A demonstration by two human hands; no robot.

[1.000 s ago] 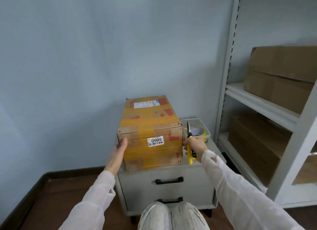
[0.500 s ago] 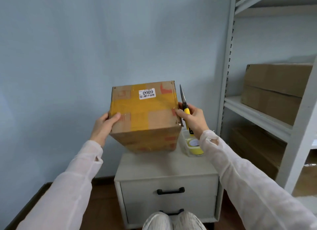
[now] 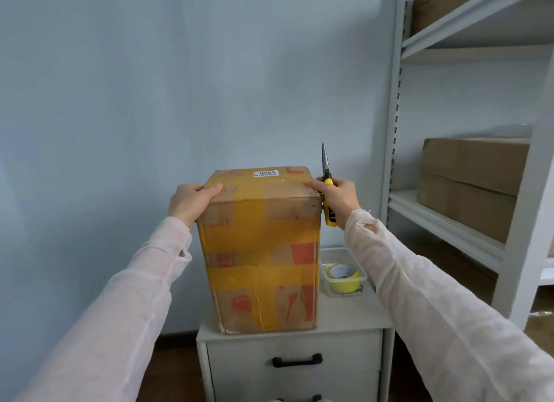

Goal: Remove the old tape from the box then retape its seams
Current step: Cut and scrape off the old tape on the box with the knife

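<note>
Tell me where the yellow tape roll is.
Head view: the yellow tape roll lies in a clear tray on the cabinet, right of the box.

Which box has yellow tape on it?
The box on the cabinet, which the left hand grips; it also bears a white label. The shelf boxes look plain brown.

Arms outstretched, left hand grips box, right hand clasps scissors.
</note>
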